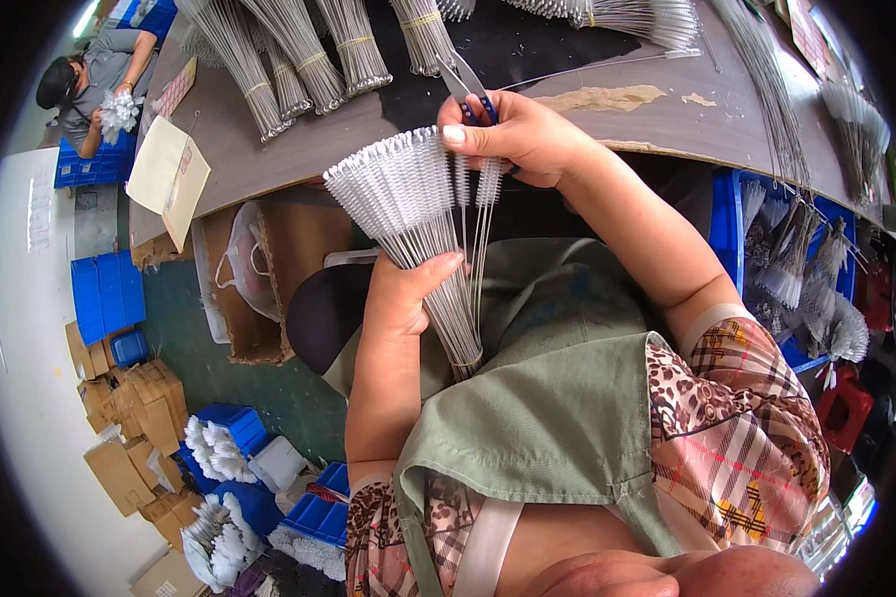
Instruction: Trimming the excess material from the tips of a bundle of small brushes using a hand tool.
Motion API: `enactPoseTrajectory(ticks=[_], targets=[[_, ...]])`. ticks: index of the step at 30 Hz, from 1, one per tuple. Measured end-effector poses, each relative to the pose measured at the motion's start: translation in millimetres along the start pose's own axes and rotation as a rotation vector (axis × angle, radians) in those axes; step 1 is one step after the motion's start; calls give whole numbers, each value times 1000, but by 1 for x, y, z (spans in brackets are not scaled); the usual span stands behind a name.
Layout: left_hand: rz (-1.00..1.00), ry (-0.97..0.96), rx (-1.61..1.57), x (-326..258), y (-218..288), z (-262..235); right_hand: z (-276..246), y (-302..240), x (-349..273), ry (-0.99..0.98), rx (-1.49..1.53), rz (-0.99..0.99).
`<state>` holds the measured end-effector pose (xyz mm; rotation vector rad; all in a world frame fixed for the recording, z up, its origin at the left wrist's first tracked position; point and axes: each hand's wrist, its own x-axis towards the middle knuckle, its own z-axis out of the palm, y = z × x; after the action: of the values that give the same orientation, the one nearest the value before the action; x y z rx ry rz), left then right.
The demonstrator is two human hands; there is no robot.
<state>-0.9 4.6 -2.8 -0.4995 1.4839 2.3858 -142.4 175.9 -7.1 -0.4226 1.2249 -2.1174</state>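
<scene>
My left hand (408,294) grips a fanned bundle of thin wire brushes with white bristle tips (393,194), held upright over my lap. My right hand (523,134) is above it, near the table edge. It pinches the tips of two or three brushes (483,189) drawn apart from the fan. That same hand also holds blue-handled scissors (465,80), with the blades pointing up and away from me.
The brown worktable (627,124) carries several banded brush bundles (304,60) and loose wires (767,90). A blue crate of brushes (796,269) stands at my right. Cardboard boxes (129,418) and blue bins (110,294) sit on the floor at left. Another person (95,80) works at far left.
</scene>
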Motion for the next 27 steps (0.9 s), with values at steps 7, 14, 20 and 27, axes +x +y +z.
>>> enactPoseTrajectory(ticks=[7, 14, 20, 27], targets=[[-29, -37, -40, -2, -2, -1, 6, -6, -4, -66, -36, -52], [-85, -33, -37, -1, -4, -2, 3, -9, -6, -51, -85, -66], [6, -49, -37, 1, -8, -5, -13, -7, -8, -89, -49, 21], [24, -36, -46, -3, -6, -1, -7, -10, -8, -54, -4, -31]])
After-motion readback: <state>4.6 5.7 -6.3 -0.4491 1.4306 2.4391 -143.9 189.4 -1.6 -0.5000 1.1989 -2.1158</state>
